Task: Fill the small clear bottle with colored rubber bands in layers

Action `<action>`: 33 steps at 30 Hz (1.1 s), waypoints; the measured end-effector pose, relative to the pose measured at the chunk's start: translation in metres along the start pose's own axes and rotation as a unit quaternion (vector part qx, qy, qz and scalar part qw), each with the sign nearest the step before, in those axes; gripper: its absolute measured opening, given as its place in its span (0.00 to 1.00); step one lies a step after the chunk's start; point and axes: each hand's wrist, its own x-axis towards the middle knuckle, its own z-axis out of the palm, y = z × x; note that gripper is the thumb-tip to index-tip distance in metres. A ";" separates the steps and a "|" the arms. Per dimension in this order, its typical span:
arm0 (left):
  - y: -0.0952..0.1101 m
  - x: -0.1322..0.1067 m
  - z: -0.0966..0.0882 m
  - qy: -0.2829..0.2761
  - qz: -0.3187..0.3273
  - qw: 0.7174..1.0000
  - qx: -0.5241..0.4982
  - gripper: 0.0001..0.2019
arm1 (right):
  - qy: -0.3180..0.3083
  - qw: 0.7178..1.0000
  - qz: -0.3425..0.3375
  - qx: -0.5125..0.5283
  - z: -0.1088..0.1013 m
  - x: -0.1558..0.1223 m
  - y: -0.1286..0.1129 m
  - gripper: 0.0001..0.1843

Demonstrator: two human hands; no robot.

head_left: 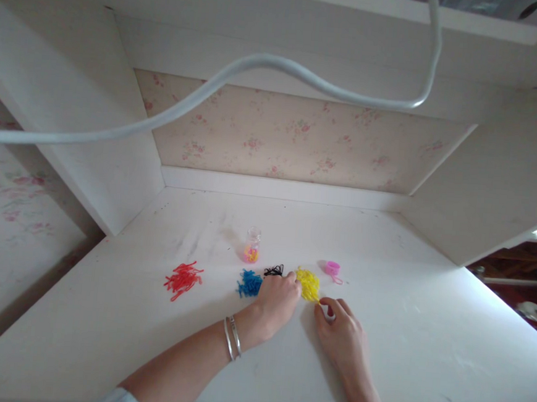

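Note:
A pile of small yellow rubber bands (307,284) lies on the table between my two hands. At its lower right edge, the thumb and forefinger of my right hand (342,334) pinch a yellow band. My left hand (279,301) is closed at the pile's left edge; whatever its fingertips hold is too small to make out. Just beyond the left knuckles is a small heap of black rubber bands (273,269), partly hidden by the hand. Blue rubber bands (249,284) lie left of that hand, and a red pile (184,280) sits farther left.
A small clear bottle (252,246) with pink and yellow bits inside stands behind the blue pile. A pink cap with a loop (332,268) lies right of the yellow pile. White panels border the white table (406,336); a white cable (270,62) crosses the upper view.

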 end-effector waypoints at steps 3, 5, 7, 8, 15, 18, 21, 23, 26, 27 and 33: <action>-0.002 -0.002 -0.002 0.012 -0.008 1.000 0.000 0.11 | -0.004 1.000 -0.002 0.003 -0.001 0.000 -0.001 0.16; -0.004 -0.005 -0.004 0.024 -0.022 0.999 -0.003 0.11 | -0.002 1.000 -0.004 0.004 -0.001 0.000 0.000 0.16; -0.008 -0.008 -0.007 0.035 -0.039 0.998 -0.015 0.11 | 0.001 1.000 -0.008 0.002 0.000 0.000 0.001 0.16; -0.010 -0.009 -0.008 0.041 -0.048 0.998 -0.025 0.12 | 0.003 1.000 -0.010 -0.001 0.000 -0.001 0.002 0.17; -0.032 -0.019 -0.028 0.133 -0.086 0.983 -0.096 0.12 | 0.021 0.999 -0.023 0.012 -0.001 -0.002 0.004 0.18; -0.046 -0.024 -0.044 0.191 -0.099 0.969 -0.119 0.12 | 0.043 0.998 -0.017 0.036 0.000 -0.002 0.005 0.18; -0.063 -0.028 -0.059 0.235 -0.124 0.956 -0.124 0.12 | 0.068 0.996 -0.019 0.059 0.001 -0.002 0.006 0.18; -0.075 -0.030 -0.067 0.253 -0.144 0.950 -0.113 0.12 | 0.083 0.994 -0.024 0.066 0.001 -0.002 0.006 0.18; -0.089 -0.029 -0.074 0.266 -0.167 0.946 -0.081 0.11 | 0.092 0.993 -0.025 0.067 0.001 -0.003 0.006 0.18; -0.093 -0.028 -0.076 0.267 -0.173 0.946 -0.069 0.11 | 0.090 0.993 -0.024 0.066 0.001 -0.003 0.006 0.17; -0.098 -0.024 -0.079 0.253 -0.193 0.948 -0.027 0.11 | 0.090 0.993 -0.024 0.072 0.001 -0.002 0.007 0.17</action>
